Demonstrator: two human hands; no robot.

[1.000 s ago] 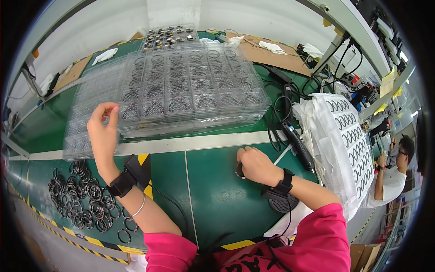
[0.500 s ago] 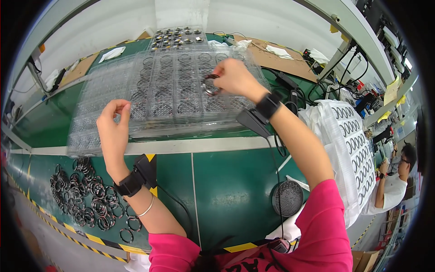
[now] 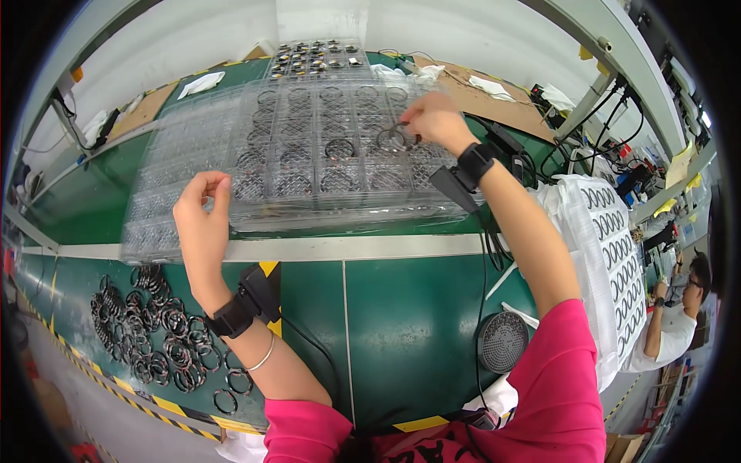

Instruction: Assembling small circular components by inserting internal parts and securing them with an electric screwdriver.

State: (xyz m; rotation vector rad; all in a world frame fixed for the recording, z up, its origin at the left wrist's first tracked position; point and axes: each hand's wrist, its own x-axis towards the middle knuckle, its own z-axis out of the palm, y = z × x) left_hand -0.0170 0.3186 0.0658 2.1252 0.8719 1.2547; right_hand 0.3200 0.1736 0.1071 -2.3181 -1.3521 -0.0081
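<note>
My right hand (image 3: 436, 121) is over the right part of a clear plastic tray (image 3: 297, 207), its fingertips closed on black rings (image 3: 392, 140); how many is unclear. Slightly left of them, a dark ring (image 3: 340, 148) lies in a tray pocket. More rings show in other pockets, blurred by the clear plastic. At the tray's front left corner, my left hand (image 3: 202, 212) is raised with thumb and index tip pinched together and nothing visible between them. A pile of loose black rings (image 3: 158, 332) covers the bench at the lower left.
Behind stands a tray of small dark parts (image 3: 318, 60). Further clear trays (image 3: 166, 185) are at the left. A round perforated grey disc (image 3: 503, 342) lies right of centre, near cables. White sheets with rows of rings (image 3: 614, 255) stand at the right, with another person (image 3: 671, 324) beyond.
My right hand has moved right across the tray with its rings. A dark ring now shows plainly in a pocket left of it. My left hand keeps its pinch; the whole view has shifted slightly.
</note>
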